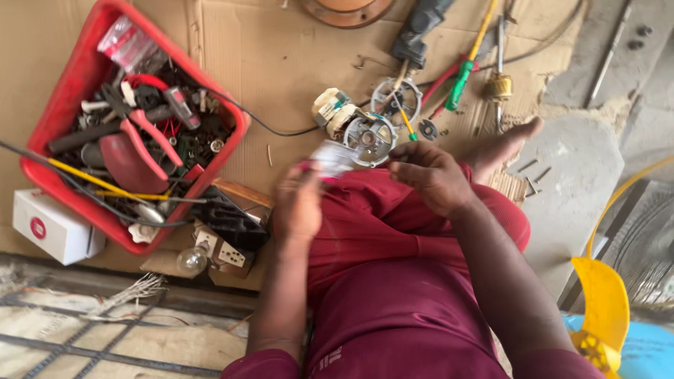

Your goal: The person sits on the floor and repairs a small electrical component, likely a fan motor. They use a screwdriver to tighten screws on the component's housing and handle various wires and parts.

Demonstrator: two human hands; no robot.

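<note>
My left hand [298, 203], blurred, pinches a small clear plastic packet [333, 157] just beyond its fingertips, long axis pointing toward my right hand [430, 175], which hovers half-curled, grip indeterminate, beside the round grey metal motor part [370, 137].

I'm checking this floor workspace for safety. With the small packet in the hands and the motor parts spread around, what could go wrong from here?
1. The left hand is blurred around a small clear packet; anything spilling from it might roll off the cardboard and be lost.
2. The bare foot lies beside loose screws and screwdrivers, so a jab seems possible.
3. The glass bulb sits loose near the red tray and might get crushed.
</note>
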